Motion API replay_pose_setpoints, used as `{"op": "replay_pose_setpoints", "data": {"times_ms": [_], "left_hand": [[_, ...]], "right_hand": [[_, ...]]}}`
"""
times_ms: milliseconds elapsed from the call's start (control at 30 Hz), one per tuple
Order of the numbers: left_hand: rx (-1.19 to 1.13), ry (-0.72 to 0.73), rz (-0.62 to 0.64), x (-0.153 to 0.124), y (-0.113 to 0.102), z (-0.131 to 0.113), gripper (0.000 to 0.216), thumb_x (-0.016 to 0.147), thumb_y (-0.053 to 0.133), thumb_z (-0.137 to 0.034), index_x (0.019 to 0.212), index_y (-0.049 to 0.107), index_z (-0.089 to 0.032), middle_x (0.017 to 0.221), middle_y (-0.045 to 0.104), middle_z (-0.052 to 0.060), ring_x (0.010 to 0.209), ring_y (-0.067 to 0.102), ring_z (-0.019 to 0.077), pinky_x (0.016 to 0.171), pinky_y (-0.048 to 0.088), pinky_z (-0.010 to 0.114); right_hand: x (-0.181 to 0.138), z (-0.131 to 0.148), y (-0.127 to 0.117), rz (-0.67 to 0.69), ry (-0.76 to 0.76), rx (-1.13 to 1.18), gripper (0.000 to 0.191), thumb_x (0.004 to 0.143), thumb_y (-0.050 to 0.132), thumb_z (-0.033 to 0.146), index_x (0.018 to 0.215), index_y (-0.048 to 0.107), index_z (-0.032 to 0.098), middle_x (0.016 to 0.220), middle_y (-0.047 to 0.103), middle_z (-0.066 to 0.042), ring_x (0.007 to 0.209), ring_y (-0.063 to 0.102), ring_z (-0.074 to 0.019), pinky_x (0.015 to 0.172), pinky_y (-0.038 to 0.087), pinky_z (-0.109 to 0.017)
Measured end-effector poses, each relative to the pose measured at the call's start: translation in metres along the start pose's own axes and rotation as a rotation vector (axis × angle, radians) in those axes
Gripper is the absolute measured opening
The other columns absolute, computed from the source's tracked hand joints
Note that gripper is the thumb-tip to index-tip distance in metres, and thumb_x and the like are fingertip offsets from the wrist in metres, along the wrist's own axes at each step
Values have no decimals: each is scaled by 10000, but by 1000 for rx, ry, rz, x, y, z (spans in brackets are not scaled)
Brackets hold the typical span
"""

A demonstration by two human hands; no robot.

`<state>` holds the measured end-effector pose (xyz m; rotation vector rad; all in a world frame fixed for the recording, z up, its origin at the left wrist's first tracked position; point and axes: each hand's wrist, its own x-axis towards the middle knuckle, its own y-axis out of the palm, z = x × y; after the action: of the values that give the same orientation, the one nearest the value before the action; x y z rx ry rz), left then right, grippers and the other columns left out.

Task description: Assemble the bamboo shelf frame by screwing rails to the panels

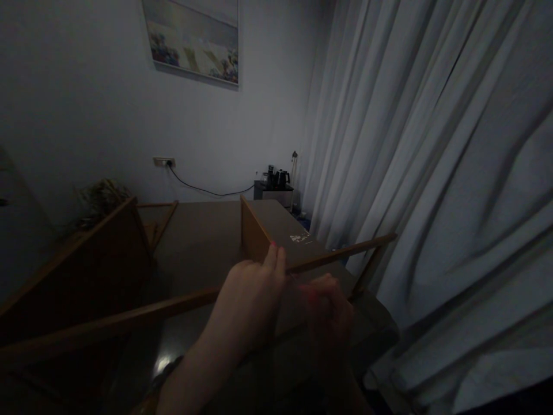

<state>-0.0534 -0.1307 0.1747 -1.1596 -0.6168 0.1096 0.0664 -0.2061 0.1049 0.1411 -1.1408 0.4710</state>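
The room is dim. A wooden piece of furniture (268,230) lies tipped on the floor, with a long wooden rail (341,252) running across the view. My left hand (253,294) rests on that rail, fingers curled over its top edge. My right hand (330,314) sits just to the right and lower, in shadow, fingers closed at the same rail; what it pinches is too dark to make out.
White curtains (432,173) hang along the right side. A second tipped wooden panel (86,265) lies at left. A low stand with a kettle (279,178) stands at the far wall, a cable running to a wall socket (164,162). A painting (194,40) hangs above.
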Motion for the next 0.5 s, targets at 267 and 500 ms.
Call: {"op": "replay_pose_setpoints", "data": {"times_ms": [267,500], "left_hand": [[-12,0,48,3,-6,0,492,836,525,-96,1325,510,-46,1379,524,165,712,715,207,597,590,319],[-25,-17,53,2,-5,0,486,858,524,-149,1335,496,-56,1377,527,170,722,713,216,596,586,335]], "right_hand": [[8,-3,-23,159,-305,-149,200,890,567,140,1036,625,264,810,620,10,735,548,-126,671,453,-278],[18,1,-33,212,-441,-208,260,841,626,107,1059,623,250,799,654,12,717,565,-123,690,460,-299]]}}
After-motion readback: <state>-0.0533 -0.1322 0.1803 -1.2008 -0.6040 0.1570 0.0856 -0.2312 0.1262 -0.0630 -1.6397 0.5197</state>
